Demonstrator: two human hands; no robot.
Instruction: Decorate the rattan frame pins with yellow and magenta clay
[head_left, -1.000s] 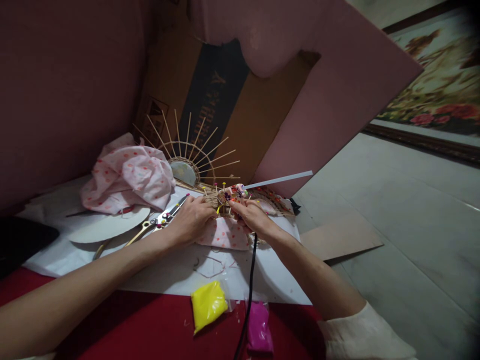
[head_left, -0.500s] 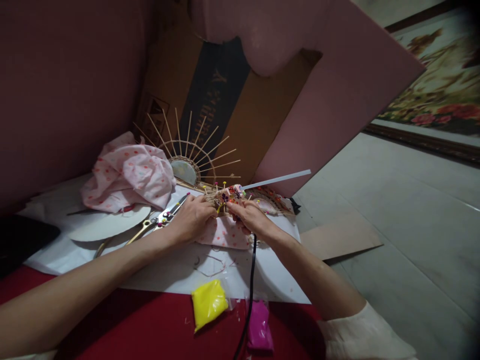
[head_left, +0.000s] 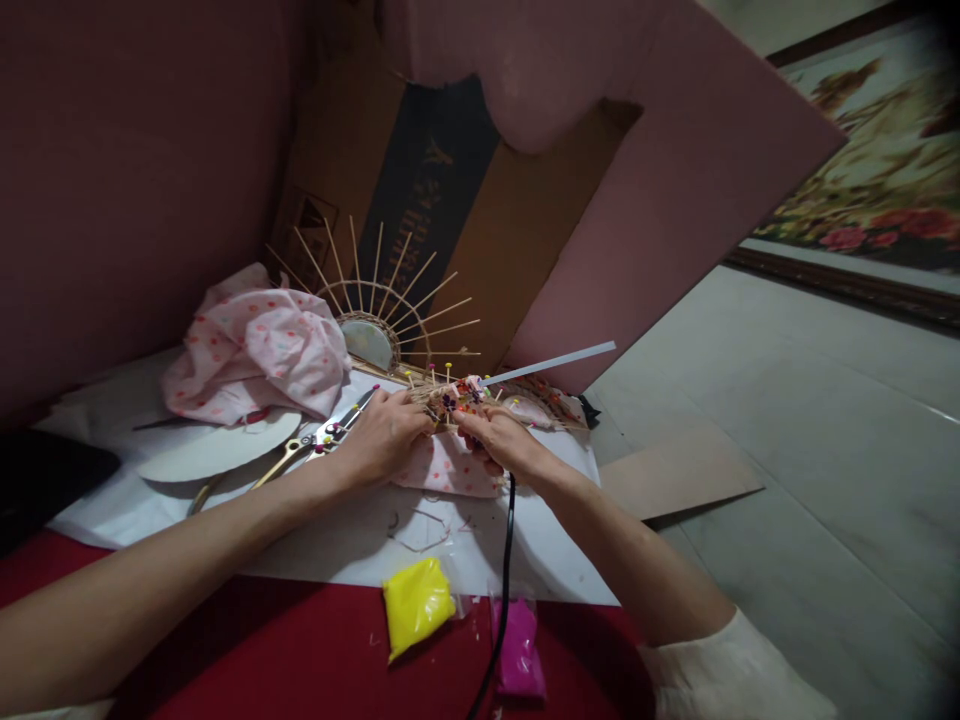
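Observation:
My right hand (head_left: 501,436) is closed around what looks like a flower-patterned hot glue gun (head_left: 466,388). A long translucent glue stick (head_left: 555,362) juts from it toward the upper right, and a black cord (head_left: 507,560) drops below the hand. Fingers bent, my left hand (head_left: 384,432) grips the near side of a straw-coloured woven piece (head_left: 424,398) with thin sticks and coloured pins around it. The gun's nozzle is hidden among the fingers. Under both hands lies pink spotted fabric (head_left: 448,470). Gold-handled scissors (head_left: 289,457) rest left of my left wrist.
Behind stands a half-round stick fan (head_left: 367,342) against a cardboard box (head_left: 540,220). Crumpled spotted cloth (head_left: 255,345) and a pale disc (head_left: 221,450) lie left. Yellow (head_left: 418,606) and magenta packets (head_left: 519,650) sit in front on red cloth. Pink panels rise around.
The glue stick's far end has shifted slightly left and down as my right hand moves a little. My left hand stays almost still on the woven piece.

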